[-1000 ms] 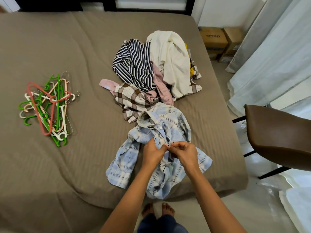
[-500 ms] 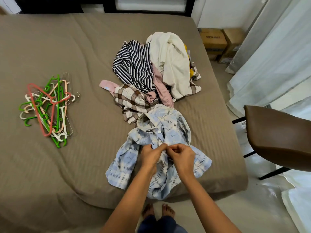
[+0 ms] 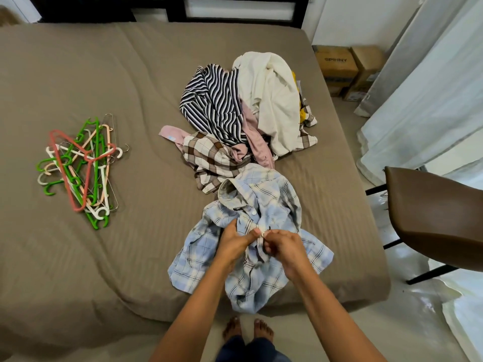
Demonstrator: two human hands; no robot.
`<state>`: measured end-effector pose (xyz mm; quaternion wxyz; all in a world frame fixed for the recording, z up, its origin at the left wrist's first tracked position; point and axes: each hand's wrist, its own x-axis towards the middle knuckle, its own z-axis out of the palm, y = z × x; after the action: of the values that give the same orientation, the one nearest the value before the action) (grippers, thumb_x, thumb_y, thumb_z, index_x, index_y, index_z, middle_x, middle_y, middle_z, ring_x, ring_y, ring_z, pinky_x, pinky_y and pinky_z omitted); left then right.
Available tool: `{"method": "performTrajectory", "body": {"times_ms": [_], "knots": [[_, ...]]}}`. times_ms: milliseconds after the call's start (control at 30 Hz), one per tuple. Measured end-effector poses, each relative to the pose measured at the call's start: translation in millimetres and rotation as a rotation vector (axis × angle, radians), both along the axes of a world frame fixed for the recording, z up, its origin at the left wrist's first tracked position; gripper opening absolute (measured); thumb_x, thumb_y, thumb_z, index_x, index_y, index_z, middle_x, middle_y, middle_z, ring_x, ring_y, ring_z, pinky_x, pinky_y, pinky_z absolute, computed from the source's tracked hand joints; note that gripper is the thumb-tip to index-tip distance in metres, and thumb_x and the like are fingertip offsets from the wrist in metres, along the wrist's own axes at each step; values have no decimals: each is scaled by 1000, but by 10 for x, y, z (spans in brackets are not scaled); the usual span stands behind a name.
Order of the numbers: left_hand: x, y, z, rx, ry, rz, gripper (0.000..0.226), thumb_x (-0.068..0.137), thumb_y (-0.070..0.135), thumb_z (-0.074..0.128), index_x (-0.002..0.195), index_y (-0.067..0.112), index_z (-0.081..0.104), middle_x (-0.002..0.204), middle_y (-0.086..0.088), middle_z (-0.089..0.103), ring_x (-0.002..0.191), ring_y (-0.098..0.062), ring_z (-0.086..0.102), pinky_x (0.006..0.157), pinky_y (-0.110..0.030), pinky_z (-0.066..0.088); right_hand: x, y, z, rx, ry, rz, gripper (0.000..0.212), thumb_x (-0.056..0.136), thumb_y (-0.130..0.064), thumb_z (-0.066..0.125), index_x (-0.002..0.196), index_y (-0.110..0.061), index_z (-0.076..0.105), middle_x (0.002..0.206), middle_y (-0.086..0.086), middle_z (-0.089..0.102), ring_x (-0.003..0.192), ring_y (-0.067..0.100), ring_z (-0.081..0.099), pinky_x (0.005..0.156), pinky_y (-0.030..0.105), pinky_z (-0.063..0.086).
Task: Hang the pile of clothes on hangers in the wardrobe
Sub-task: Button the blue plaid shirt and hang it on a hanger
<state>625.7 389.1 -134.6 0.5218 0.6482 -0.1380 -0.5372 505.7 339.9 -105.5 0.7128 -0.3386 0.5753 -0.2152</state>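
Note:
A light blue plaid shirt [image 3: 274, 197] lies spread at the near edge of the bed. My left hand [image 3: 235, 241] and my right hand [image 3: 283, 244] meet over its front placket, both pinching the fabric at a button. Behind the shirt sits the pile of clothes [image 3: 248, 113]: a black-and-white striped top, a cream garment, a pink piece and a brown checked shirt. A heap of plastic hangers [image 3: 81, 165], green, white, peach and one red, lies on the bed's left side, well away from both hands.
The brown bed cover [image 3: 130, 87] fills most of the view. A brown chair [image 3: 433, 220] stands at the right, close to the bed corner. Cardboard boxes [image 3: 342, 66] and white curtains [image 3: 431, 100] are at the far right. My bare feet stand on the floor below.
Both hands have shifted slightly up the shirt's placket while staying pinched together on it. The shirt's folds moved a little; pile and hangers are unchanged.

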Motion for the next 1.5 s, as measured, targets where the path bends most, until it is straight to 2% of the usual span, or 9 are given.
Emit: {"method": "performTrajectory", "body": {"times_ms": [100,300,500,733,867,1000,1267,1400,1500], "knots": [[43,74,10,-43,-23,-119,50,80,8,71,125,12,49,112,0,66,101,-11,63,85,-20,52,-73,-138,21,394,-84,102,14,88,1,54,76,-1,60,61,8,59,49,12,55,47,19,49],[-45,230,-27,-46,0,-220,45,81,14,73,120,23,53,119,1,65,111,-14,61,96,-33,49,200,-416,-197,-978,672,468,43,86,-27,62,120,-3,49,115,13,52,105,27,48,87,34,40],[-100,403,-23,-15,73,-360,39,79,6,73,113,20,59,105,8,71,99,-4,66,80,-18,51,635,-717,-572,-756,1135,1010,61,79,-39,67,128,-16,39,124,11,52,114,33,51,91,41,42],[351,406,-24,347,-238,-610,42,80,50,66,103,17,54,101,3,60,87,-8,59,71,-21,48,358,-769,-596,-367,387,429,25,83,-10,61,60,-19,56,58,-4,51,63,18,48,57,28,33],[564,28,-119,253,-578,-113,75,73,47,74,127,8,40,125,-5,46,113,-23,52,89,-35,48,292,-726,-177,73,-138,203,19,97,-11,46,90,-5,62,75,10,66,66,20,62,64,30,52],[601,-353,-142,147,-555,-255,75,71,40,79,128,16,37,118,0,53,106,-21,55,89,-36,49,284,-626,315,127,-366,159,23,95,-17,52,95,-1,67,82,14,71,67,21,68,63,29,58],[998,-355,-135,416,-879,-233,8,87,12,57,94,15,60,91,-13,67,84,-32,63,64,-33,47,-51,-823,364,-847,780,515,13,84,-2,59,93,-10,55,80,8,61,67,21,53,51,21,28],[1235,-398,197,491,-287,-317,7,88,2,55,92,8,56,76,-12,59,49,-18,57,37,-23,45,-239,-880,219,-728,1277,935,28,93,-14,46,120,-14,50,111,13,58,96,31,60,75,33,44],[1444,-422,420,467,36,-659,6,91,0,52,87,4,55,70,-6,54,47,-7,54,40,-14,45,-237,-1022,398,-351,1072,1205,20,97,-22,42,112,-14,53,106,8,60,88,22,60,69,28,44]]}}
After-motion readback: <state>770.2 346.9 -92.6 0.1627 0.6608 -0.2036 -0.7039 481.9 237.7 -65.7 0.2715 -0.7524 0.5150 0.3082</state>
